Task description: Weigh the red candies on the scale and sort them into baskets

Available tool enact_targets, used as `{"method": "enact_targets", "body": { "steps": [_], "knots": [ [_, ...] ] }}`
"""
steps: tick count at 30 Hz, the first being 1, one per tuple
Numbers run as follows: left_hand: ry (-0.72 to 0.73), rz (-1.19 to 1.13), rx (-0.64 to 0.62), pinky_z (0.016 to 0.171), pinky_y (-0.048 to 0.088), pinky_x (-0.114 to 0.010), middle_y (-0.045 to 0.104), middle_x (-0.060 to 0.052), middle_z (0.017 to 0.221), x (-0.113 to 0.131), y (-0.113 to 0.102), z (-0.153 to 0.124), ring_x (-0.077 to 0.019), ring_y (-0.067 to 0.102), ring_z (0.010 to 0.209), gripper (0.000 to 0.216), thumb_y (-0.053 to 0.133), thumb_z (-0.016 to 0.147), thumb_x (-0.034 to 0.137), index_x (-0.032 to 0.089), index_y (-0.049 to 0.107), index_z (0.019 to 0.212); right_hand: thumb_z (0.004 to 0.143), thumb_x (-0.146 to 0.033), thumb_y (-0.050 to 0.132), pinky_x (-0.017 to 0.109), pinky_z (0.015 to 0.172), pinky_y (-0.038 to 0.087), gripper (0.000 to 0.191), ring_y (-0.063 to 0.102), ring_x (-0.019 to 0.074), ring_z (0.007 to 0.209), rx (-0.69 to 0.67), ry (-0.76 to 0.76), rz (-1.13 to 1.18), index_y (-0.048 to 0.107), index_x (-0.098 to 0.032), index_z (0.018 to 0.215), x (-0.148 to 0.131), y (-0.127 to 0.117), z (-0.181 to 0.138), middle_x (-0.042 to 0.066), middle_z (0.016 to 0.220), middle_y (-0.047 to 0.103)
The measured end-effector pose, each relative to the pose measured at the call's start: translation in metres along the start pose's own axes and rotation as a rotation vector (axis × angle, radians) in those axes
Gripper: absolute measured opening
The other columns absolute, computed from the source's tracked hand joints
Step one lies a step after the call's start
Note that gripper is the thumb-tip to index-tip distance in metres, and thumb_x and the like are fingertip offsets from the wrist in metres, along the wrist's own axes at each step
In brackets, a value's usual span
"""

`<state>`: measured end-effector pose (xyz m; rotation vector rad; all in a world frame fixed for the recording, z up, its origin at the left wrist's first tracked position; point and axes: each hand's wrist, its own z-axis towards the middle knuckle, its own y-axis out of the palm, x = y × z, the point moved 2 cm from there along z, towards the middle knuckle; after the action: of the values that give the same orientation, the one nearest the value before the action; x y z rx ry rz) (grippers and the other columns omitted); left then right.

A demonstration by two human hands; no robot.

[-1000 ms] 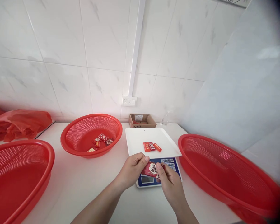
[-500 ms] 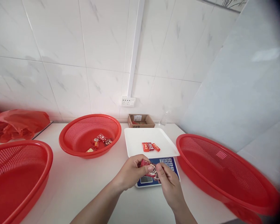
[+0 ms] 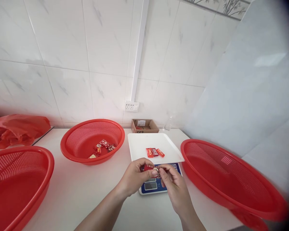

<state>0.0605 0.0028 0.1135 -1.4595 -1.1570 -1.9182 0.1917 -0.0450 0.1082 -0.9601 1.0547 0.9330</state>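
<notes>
Both of my hands are closed on one dark red candy packet (image 3: 150, 167) marked "SWEET SUGAR", held above the keypad of the weighing scale (image 3: 156, 189). My left hand (image 3: 135, 176) pinches its left side between thumb and fingers. At its right end, my right hand (image 3: 173, 184) grips it the same way, partly covering it. Just beyond the hands, small red candy packets (image 3: 155, 152) lie in a group on the scale's white tray (image 3: 139, 141). In the red basket (image 3: 73, 136) at the back left lie several wrapped candies (image 3: 103, 144).
A second red basket (image 3: 42, 189) stands at the near left, and another (image 3: 204, 179) at the right beside the scale. Behind the tray sit a cardboard box (image 3: 146, 130) and a clear plastic object (image 3: 168, 123) by the wall. Red plastic bags (image 3: 21, 126) lie far left.
My right hand's fingers have moved up and inward over the packet, now covering more of it. The packet's printed face is turned differently. The view has shifted slightly.
</notes>
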Motion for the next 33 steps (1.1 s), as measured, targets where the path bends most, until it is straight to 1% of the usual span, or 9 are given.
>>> {"method": "enact_targets", "body": {
  "steps": [10, 14, 17, 19, 21, 24, 28, 30, 33],
  "knots": [
    [0.011, -0.001, -0.009, 0.062, 0.041, -0.025, 0.059, 0.001, 0.063, -0.003, -0.001, 0.002, -0.0111, 0.053, 0.061, 0.028, 0.073, 0.065, 0.038, 0.014, 0.062, 0.074, 0.078, -0.042, 0.059, 0.022, 0.050, 0.038, 0.024, 0.043, 0.0101, 0.054, -0.057, -0.064, 0.155, 0.062, -0.019, 0.073, 0.006, 0.000, 0.005, -0.001, 0.063, 0.052],
    [0.167, 0.171, 0.131, 0.065, 0.042, -0.026, 0.060, -0.002, 0.070, -0.001, 0.000, 0.001, -0.0140, 0.054, 0.069, 0.024, 0.070, 0.068, 0.038, 0.015, 0.064, 0.071, 0.079, -0.040, 0.056, 0.024, 0.054, 0.042, 0.021, 0.048, 0.0123, 0.058, 0.007, -0.152, 0.035, 0.063, -0.020, 0.076, 0.002, 0.001, 0.002, 0.001, 0.068, 0.056],
    [0.157, 0.168, 0.175, 0.061, 0.041, -0.024, 0.058, 0.000, 0.066, -0.003, 0.001, 0.000, -0.0124, 0.052, 0.064, 0.025, 0.071, 0.067, 0.039, 0.015, 0.062, 0.070, 0.078, -0.038, 0.059, 0.027, 0.066, 0.046, 0.018, 0.054, 0.0162, 0.071, 0.077, -0.238, -0.014, 0.064, -0.020, 0.077, 0.000, 0.002, -0.001, 0.004, 0.078, 0.060],
    [0.084, 0.070, 0.122, 0.057, 0.039, -0.023, 0.056, 0.002, 0.061, -0.004, 0.001, 0.001, -0.0106, 0.051, 0.059, 0.029, 0.072, 0.066, 0.041, 0.015, 0.059, 0.070, 0.077, -0.039, 0.060, 0.026, 0.061, 0.046, 0.020, 0.053, 0.0150, 0.065, 0.062, -0.167, 0.063, 0.065, -0.020, 0.075, 0.002, 0.003, -0.002, 0.003, 0.073, 0.060],
    [0.038, -0.009, 0.061, 0.055, 0.038, -0.022, 0.056, 0.002, 0.058, -0.004, 0.002, 0.001, -0.0091, 0.049, 0.056, 0.031, 0.073, 0.064, 0.041, 0.014, 0.058, 0.068, 0.074, -0.043, 0.062, 0.024, 0.051, 0.043, 0.023, 0.049, 0.0128, 0.057, 0.015, -0.027, 0.233, 0.064, -0.020, 0.073, 0.005, 0.005, -0.002, 0.002, 0.066, 0.058],
    [0.036, -0.014, 0.027, 0.056, 0.039, -0.022, 0.056, 0.002, 0.059, -0.002, 0.004, 0.000, -0.0091, 0.050, 0.055, 0.032, 0.072, 0.065, 0.041, 0.014, 0.057, 0.068, 0.069, -0.046, 0.066, 0.023, 0.048, 0.041, 0.027, 0.049, 0.0128, 0.056, -0.021, 0.089, 0.413, 0.062, -0.019, 0.069, 0.007, 0.006, -0.001, 0.002, 0.064, 0.058],
    [0.127, 0.236, 0.121, 0.061, 0.043, -0.025, 0.062, -0.001, 0.069, -0.003, 0.001, 0.002, -0.0136, 0.055, 0.065, 0.027, 0.060, 0.075, 0.042, 0.015, 0.062, 0.074, 0.071, -0.047, 0.063, 0.025, 0.051, 0.044, 0.030, 0.050, 0.0134, 0.055, -0.009, 0.027, 0.203, 0.063, -0.018, 0.072, 0.006, 0.001, 0.009, 0.002, 0.065, 0.060],
    [0.156, 0.356, 0.182, 0.063, 0.044, -0.026, 0.064, -0.003, 0.078, -0.006, -0.006, 0.006, -0.0154, 0.057, 0.072, 0.026, 0.054, 0.079, 0.038, 0.017, 0.063, 0.090, 0.072, -0.048, 0.060, 0.026, 0.054, 0.045, 0.031, 0.052, 0.0139, 0.054, 0.036, -0.033, 0.029, 0.064, -0.018, 0.076, 0.010, -0.006, 0.025, 0.003, 0.067, 0.062],
    [0.174, 0.465, 0.258, 0.065, 0.045, -0.027, 0.062, -0.002, 0.084, -0.005, -0.021, 0.009, -0.0154, 0.057, 0.076, 0.038, 0.052, 0.080, 0.032, 0.019, 0.053, 0.116, 0.076, -0.047, 0.053, 0.030, 0.060, 0.048, 0.032, 0.058, 0.0167, 0.058, 0.123, -0.110, -0.182, 0.065, -0.017, 0.083, 0.024, -0.016, 0.064, 0.006, 0.076, 0.067]
  ]
}}
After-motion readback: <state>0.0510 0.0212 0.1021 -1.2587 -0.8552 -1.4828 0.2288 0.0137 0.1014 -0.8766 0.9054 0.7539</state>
